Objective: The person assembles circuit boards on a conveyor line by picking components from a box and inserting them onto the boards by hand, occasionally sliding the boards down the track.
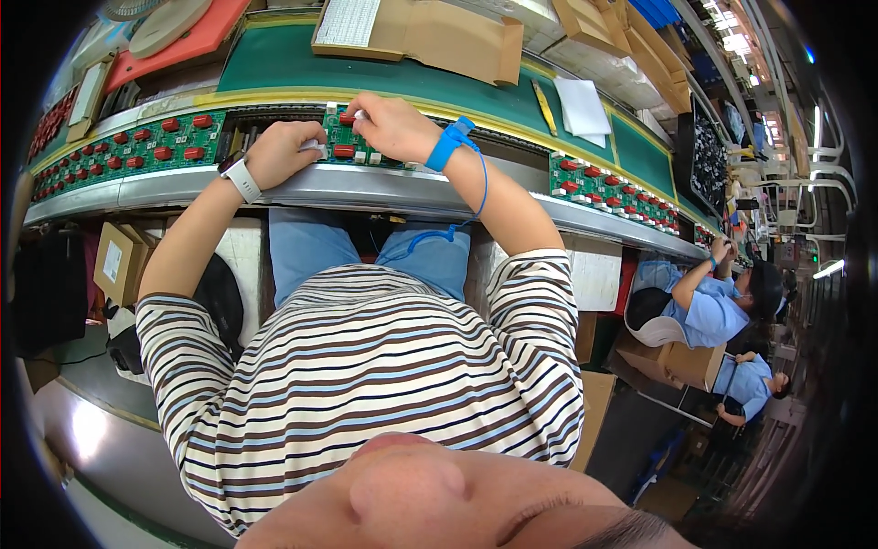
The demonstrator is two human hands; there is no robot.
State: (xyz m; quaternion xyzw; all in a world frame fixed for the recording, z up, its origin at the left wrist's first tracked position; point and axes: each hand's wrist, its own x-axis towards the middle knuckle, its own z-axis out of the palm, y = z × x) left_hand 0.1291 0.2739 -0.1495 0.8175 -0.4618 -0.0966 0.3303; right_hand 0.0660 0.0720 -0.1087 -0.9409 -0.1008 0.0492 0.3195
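A green circuit board (334, 120) with red box-shaped parts and white connectors lies on the conveyor line in front of me. My left hand (278, 152) is at its left edge, fingers bent and pinched, with something small and white at the tips. Over the board's upper part is my right hand (399, 130), its fingers curled down with another bit of white at the tips. Whether the white bits are held parts or finger covers, I cannot tell. A blue wrist strap (449, 145) with a coiled cord is on my right wrist, and a white-banded watch (240, 177) is on my left.
More populated boards (165, 139) line the conveyor to the left, and others (604, 190) to the right. Beyond it, a green bench mat (274, 64) bears an open cardboard box (439, 41), a yellow cutter (544, 107) and white sheets (582, 105). Co-workers (709, 306) sit to the right.
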